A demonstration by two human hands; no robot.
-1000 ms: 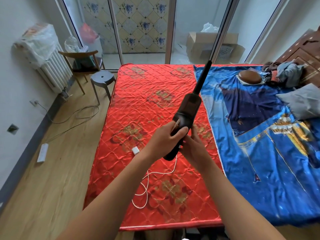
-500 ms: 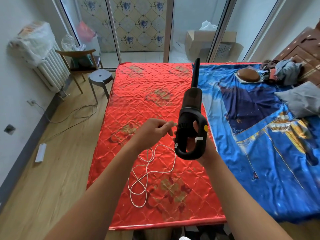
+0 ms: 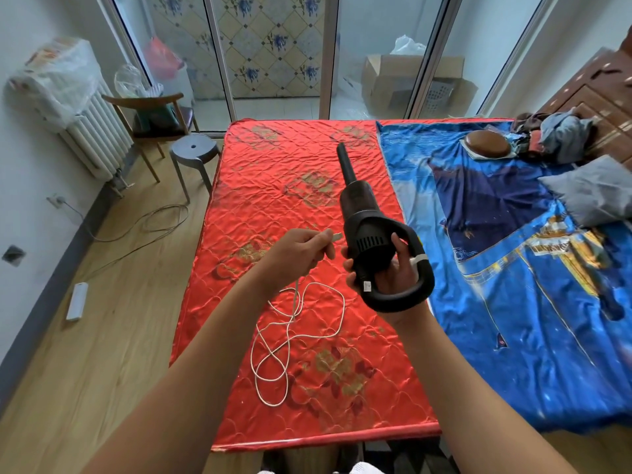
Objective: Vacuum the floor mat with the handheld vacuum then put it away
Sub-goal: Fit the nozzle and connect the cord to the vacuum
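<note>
We've unplugged the white charging cable [image 3: 296, 302] from the black handheld vacuum [image 3: 367, 234] — left fingers [image 3: 319, 241] pinch its plug [image 3: 337, 237] beside the vacuum, right fingers [image 3: 399, 246] grip it above the red quilted mat [image 3: 273, 186]. Next, probably — drop cable, begin vacuuming.

The handheld vacuum [image 3: 367, 234] is black, with 1 white band on its loop handle. The cable [image 3: 343, 311] is white. The mat [image 3: 273, 186] is glossy red, quilted in a scallop stitch, with gold floral motifs. The sheet [image 3: 513, 302] is bright blue with a navy panel and gold line trim. The stool [image 3: 195, 150] and pillow [image 3: 588, 193] are grey. The floor [image 3: 102, 336] shows light wood grain. The wall tiles [image 3: 273, 46] carry a cream diamond lattice with blue flowers.
</note>
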